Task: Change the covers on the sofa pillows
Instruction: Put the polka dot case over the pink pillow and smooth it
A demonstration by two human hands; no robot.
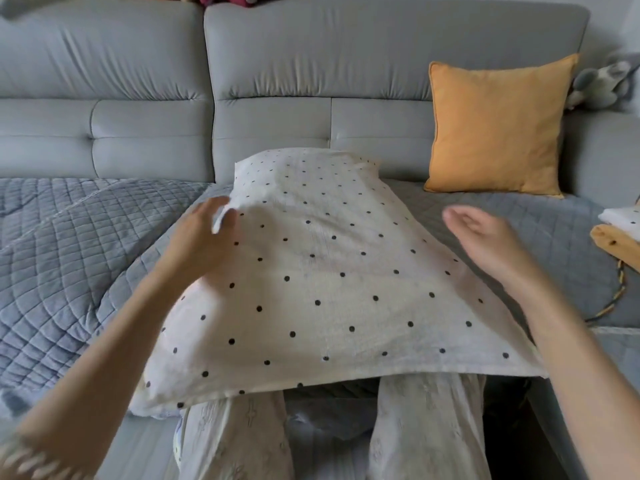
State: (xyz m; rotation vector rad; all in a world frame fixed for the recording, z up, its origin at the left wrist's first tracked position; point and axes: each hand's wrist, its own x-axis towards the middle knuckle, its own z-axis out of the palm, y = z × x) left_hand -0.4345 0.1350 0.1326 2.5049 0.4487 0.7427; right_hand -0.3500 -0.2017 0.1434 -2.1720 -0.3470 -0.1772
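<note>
Nearest the camera, at 6 o'clock, the person's legs (325, 427) in pale patterned trousers stand against the front edge of the sofa seat, with the near hem of the dotted pillow (322, 271) lying just above them. This pillow, in a white cover with dark dots, lies flat on the quilted grey throw (79, 258) at the centre of the view, its far end raised against the sofa backrest (277, 64) at 12 o'clock. The left hand (204, 233) rests at the pillow's left edge, at about 10 o'clock from the pillow centre; its fingers (221, 209) pinch a small fold of the white cover. The right hand (485, 240) hovers at about 2 o'clock, above the right edge of the pillow, its fingers straight and apart, holding nothing; motion blur prevents a finer reading. Whether the near hem of the cover is closed cannot be determined. At 3 o'clock, at the frame edge, folded textiles (620, 233) in white and orange lie on the seat; they are probably spare or removed covers. Farther back, at 1 o'clock, an orange pillow (495, 126) stands upright against the backrest, well apart from the dotted pillow. Assessment: the dotted pillow appears covered, with only smoothing or closing of the cover outstanding. Whether the orange pillow is done cannot be determined, as the frame does not indicate which cover is the new one. The task is judged to be roughly midway.
</note>
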